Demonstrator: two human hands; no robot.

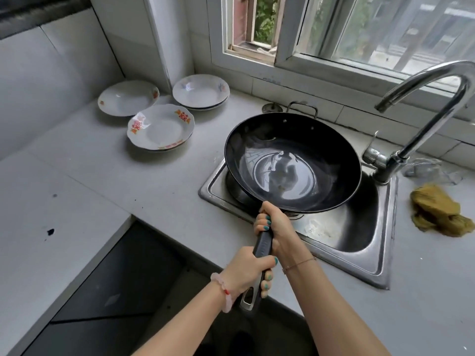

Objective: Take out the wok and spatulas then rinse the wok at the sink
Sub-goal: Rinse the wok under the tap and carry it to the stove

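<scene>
Teal-painted nails [267, 285], pink bead bracelet [223, 291], thin chain bracelet [298, 264]

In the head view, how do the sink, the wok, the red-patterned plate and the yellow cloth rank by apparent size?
1. sink
2. wok
3. red-patterned plate and yellow cloth: they look about alike, and the plate lies farther from the camera, so I leave these two unranked.

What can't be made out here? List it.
Head view only:
- Left part of the sink basin: hidden under the wok.
- Middle of the wok's handle: covered by the left hand and right hand.
- Arch of the faucet: cut by the right edge.
- No spatulas in frame.
</scene>
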